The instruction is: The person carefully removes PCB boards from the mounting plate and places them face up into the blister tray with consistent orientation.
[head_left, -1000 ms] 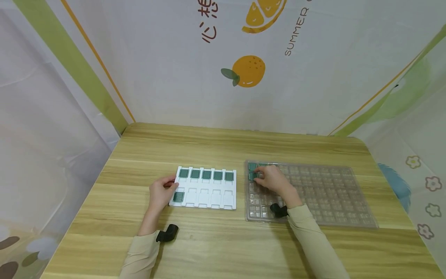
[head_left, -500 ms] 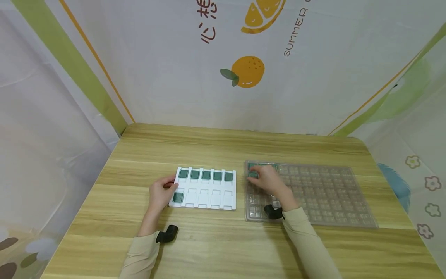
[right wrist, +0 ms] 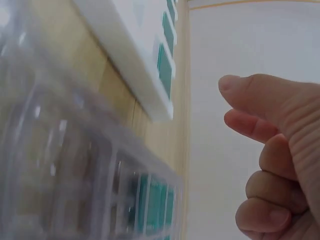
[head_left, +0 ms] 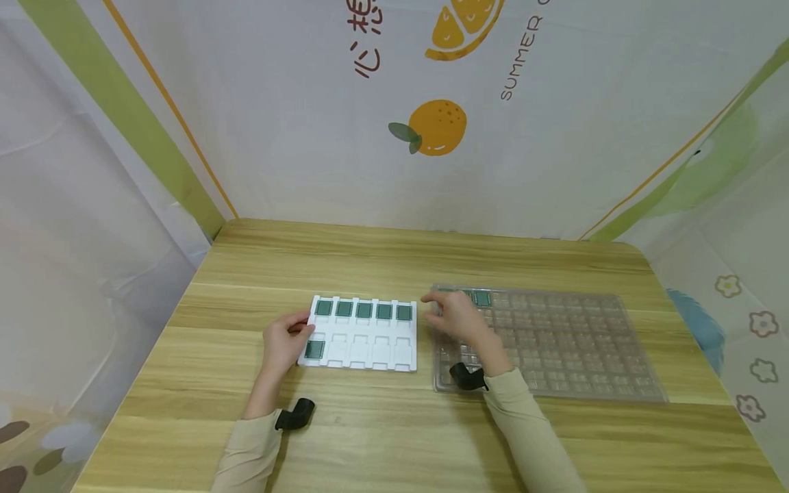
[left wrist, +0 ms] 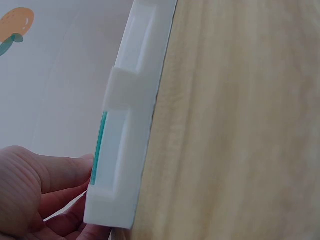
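My left hand [head_left: 283, 344] pinches the left end of a white tray [head_left: 372, 327]; in the left wrist view, its thumb [left wrist: 70, 170] lies against that edge. Square green circuit boards [head_left: 364, 310] fill the tray's far row. One more board [head_left: 315, 350] sits in the near left slot. My right hand [head_left: 461, 318] hovers over the left edge of a clear compartment tray [head_left: 573, 342], thumb and index finger apart with nothing seen between them. Green boards [head_left: 482, 298] lie in the clear tray's far left corner, partly hidden by this hand.
Both trays lie on a wooden table [head_left: 370, 438], with a narrow strip of wood between them. A printed white curtain [head_left: 277, 137] hangs behind the table and at its sides. Black wrist-worn cameras [head_left: 296, 415] stick out from both sleeves.
My right hand has moved left from above the green boards in the clear tray toward the white tray. My left hand and the white tray stay put.
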Motion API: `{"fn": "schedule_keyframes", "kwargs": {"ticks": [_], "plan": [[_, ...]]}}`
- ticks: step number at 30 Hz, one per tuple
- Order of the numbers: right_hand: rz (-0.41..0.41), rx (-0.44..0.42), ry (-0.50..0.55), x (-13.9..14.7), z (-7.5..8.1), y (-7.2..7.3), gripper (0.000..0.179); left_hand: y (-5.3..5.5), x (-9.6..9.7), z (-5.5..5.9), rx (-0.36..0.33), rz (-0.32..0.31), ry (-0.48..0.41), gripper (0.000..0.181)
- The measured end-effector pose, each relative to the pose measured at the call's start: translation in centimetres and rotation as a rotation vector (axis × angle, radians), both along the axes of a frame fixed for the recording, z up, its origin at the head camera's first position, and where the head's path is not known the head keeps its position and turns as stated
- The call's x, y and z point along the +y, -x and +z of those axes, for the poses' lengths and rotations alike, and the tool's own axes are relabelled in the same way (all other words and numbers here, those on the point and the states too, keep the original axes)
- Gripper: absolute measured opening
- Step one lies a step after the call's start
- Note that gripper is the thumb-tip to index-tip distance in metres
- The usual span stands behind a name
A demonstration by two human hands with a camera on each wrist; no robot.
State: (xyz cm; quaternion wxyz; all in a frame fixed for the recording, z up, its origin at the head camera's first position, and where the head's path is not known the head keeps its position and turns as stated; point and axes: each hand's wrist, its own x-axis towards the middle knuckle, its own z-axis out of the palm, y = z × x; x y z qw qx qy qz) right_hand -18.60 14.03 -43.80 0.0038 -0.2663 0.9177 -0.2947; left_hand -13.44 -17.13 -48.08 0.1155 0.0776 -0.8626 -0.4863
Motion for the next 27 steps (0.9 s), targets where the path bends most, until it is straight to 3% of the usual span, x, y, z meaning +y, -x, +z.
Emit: {"fn": "schedule_keyframes", "kwargs": {"ticks": [6,18,27], "plan": [[0.008,-0.033,0.007,-1.5,0.2,-0.3,0.029,0.0,0.0,0.0,-0.009,0.006,0.002,0.024],[0.075,-0.006,-0.006,-4.4,0.2,-0.7,0.027,0.1,0.0,0.1,-0.017,0.017,-0.003,0.024],[0.189,0.083,0.023,-6.7,-0.6,-1.3,0.026,0.1,0.0,-0.1,-0.008,0.008,-0.003,0.024]]}}
